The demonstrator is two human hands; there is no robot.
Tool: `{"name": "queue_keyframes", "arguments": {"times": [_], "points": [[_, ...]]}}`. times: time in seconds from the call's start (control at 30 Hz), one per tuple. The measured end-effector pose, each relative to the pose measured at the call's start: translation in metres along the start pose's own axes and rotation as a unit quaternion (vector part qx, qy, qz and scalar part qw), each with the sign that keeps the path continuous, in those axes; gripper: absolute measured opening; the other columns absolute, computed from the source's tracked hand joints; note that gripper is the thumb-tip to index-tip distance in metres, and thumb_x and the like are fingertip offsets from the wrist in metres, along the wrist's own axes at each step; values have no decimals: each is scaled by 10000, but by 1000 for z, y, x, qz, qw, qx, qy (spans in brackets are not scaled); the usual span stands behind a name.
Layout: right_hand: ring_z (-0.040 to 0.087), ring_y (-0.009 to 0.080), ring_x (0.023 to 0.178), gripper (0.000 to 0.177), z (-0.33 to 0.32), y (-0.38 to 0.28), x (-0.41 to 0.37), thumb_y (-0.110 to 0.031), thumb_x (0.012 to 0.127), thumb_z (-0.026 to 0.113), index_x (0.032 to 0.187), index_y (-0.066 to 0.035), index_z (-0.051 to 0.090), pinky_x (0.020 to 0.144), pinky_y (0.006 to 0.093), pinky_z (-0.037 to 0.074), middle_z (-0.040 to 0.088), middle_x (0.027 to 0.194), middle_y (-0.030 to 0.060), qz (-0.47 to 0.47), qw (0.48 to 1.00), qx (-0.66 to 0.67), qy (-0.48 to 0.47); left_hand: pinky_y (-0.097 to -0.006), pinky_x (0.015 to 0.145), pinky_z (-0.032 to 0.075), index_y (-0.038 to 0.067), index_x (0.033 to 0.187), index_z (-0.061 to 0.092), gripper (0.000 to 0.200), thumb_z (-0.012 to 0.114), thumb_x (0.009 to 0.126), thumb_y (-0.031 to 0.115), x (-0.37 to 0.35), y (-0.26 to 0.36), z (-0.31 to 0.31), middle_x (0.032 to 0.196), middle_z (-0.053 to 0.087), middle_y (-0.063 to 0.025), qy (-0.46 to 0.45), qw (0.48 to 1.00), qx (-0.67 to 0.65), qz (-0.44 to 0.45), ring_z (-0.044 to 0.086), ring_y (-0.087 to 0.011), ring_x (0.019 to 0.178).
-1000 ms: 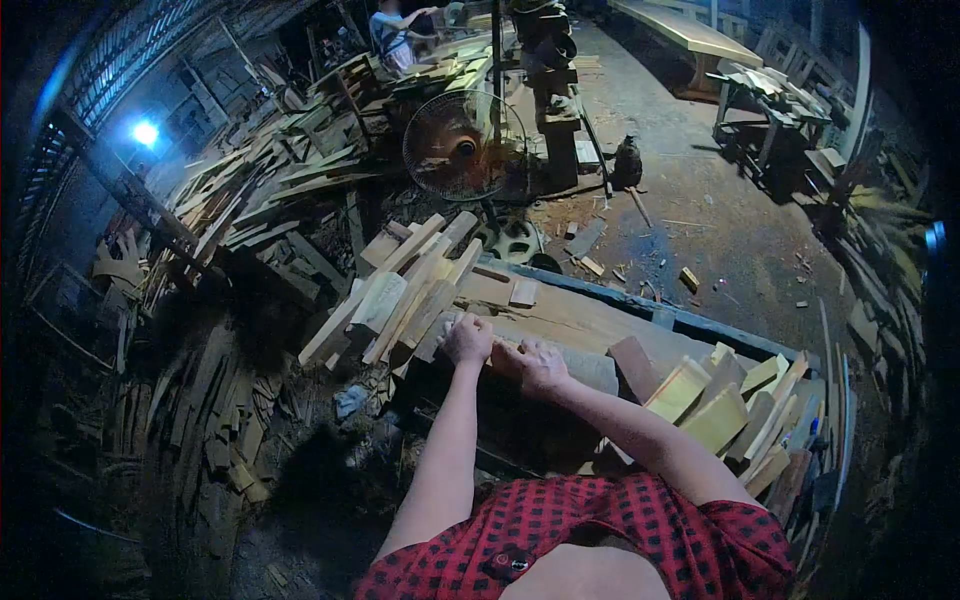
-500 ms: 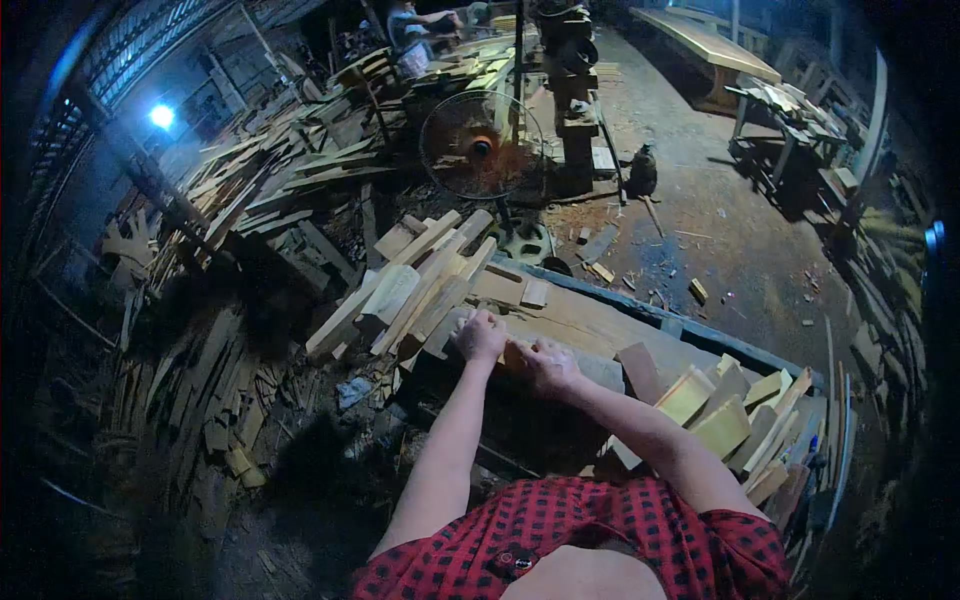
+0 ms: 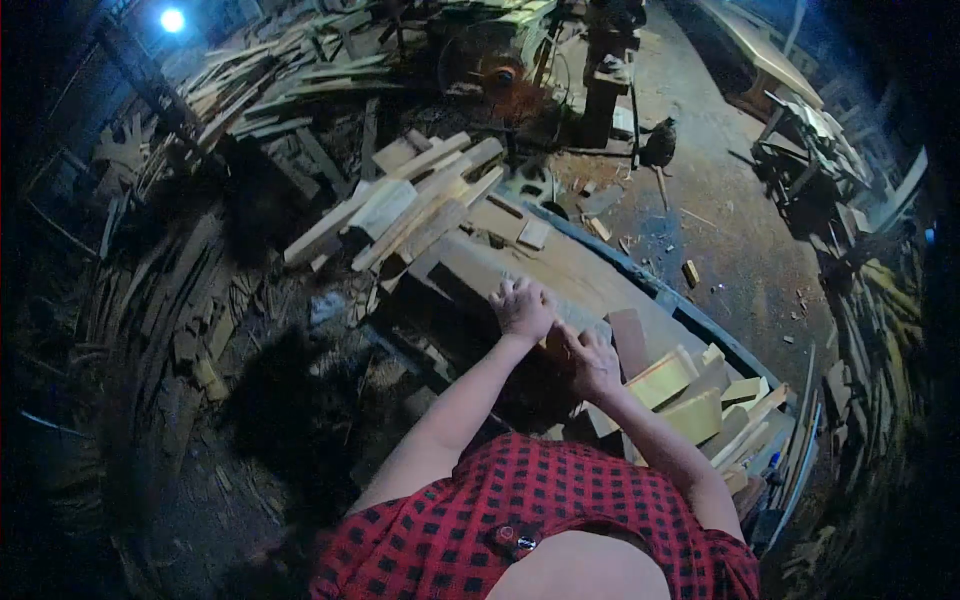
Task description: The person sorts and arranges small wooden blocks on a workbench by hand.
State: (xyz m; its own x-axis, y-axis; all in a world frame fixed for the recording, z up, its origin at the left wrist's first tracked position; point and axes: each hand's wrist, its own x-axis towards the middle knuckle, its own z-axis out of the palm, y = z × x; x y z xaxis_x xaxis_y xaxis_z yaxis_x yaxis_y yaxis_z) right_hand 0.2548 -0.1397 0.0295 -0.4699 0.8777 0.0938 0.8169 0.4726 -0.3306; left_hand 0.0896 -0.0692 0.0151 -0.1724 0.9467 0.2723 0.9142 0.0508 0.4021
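My left hand point(image 3: 523, 308) is closed, fingers curled over the near edge of the wooden workbench point(image 3: 585, 268). Close on its right, my right hand point(image 3: 592, 362) is closed too, its thumb side toward the left hand. Between and beneath them a small brown piece of wood point(image 3: 557, 343) shows, mostly covered by my fingers; its full shape is hidden. A long dark-edged board point(image 3: 465, 275) lies along the bench to the left of my hands. Just right of my right hand, a brown board point(image 3: 627, 343) leans by cut yellowish blocks point(image 3: 663, 378).
A stack of long wood pieces point(image 3: 400, 205) lies on the bench's left end. A small flat block point(image 3: 534, 233) rests further back. Beyond stand a round fan point(image 3: 505, 75) and a dark post point(image 3: 603, 100). Scrap wood point(image 3: 200, 330) covers the floor at left.
Both hands have slid right and toward me along the bench edge, away from the wood stack and closer to the yellowish blocks. The view has tilted downward.
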Motion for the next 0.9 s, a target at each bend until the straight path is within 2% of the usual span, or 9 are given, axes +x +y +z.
{"name": "queue_keyframes", "arguments": {"times": [0.07,0.2,0.4,0.47,0.57,0.73,0.8,0.83,0.9], "points": [[536,360,936,785,-1,-4,3,-140,714,599,1442,-273,336,746,439,472,526,1011,169,3,1000,2,3,-536,910,337,131,812,646,151,595,782,270,3,6,-18,994,613,-72,-39,999,-18,-11,514,-319,1046],[543,364,947,839,9,-9,30,-131,699,632,1453,-274,293,792,444,474,526,1046,161,-1,1000,9,-22,-525,875,361,134,821,646,172,573,777,284,22,-18,-15,999,622,-86,-33,999,-12,-13,536,-330,1027],[559,370,965,884,32,-51,128,-131,695,673,1455,-292,253,783,458,488,520,1084,161,-18,999,25,-34,-529,876,370,132,807,632,174,602,742,290,91,-102,-21,990,623,-81,8,999,-26,-39,536,-324,1027],[559,375,971,875,29,-65,157,-139,701,676,1452,-293,256,772,463,490,519,1090,161,-24,999,23,-34,-535,891,373,137,788,628,169,607,730,294,112,-121,-26,989,622,-79,30,999,-15,-36,534,-319,1035],[539,362,967,837,29,-77,180,-132,689,649,1445,-259,313,793,465,472,513,1084,153,-26,998,14,-49,-563,966,350,135,783,629,171,606,741,299,126,-132,-36,998,619,-85,12,995,-21,-93,522,-337,1054],[544,367,948,795,35,-67,174,-145,703,645,1430,-252,341,783,464,475,510,1087,162,-41,998,35,-27,-588,1003,321,133,827,659,156,606,766,266,120,-132,-27,1036,622,-86,19,997,-14,-76,506,-349,1107],[548,371,941,764,30,-58,152,-151,714,635,1420,-241,357,781,465,474,519,1066,163,-52,998,35,-18,-620,948,322,128,859,641,183,573,786,280,103,-123,-17,1029,630,-85,56,995,51,-60,521,-359,1091],[553,375,934,734,27,-51,138,-158,725,624,1411,-231,372,779,466,473,528,1045,164,-61,998,32,-13,-628,943,321,126,866,640,185,577,780,276,95,-112,-17,1064,617,-95,16,997,23,-72,505,-373,1108],[561,381,922,682,20,-33,101,-166,746,606,1393,-206,396,768,463,470,545,993,166,-71,997,24,13,-590,922,346,149,789,642,128,599,755,265,64,-78,-13,989,613,-79,21,997,-7,-68,516,-343,1057]]}}
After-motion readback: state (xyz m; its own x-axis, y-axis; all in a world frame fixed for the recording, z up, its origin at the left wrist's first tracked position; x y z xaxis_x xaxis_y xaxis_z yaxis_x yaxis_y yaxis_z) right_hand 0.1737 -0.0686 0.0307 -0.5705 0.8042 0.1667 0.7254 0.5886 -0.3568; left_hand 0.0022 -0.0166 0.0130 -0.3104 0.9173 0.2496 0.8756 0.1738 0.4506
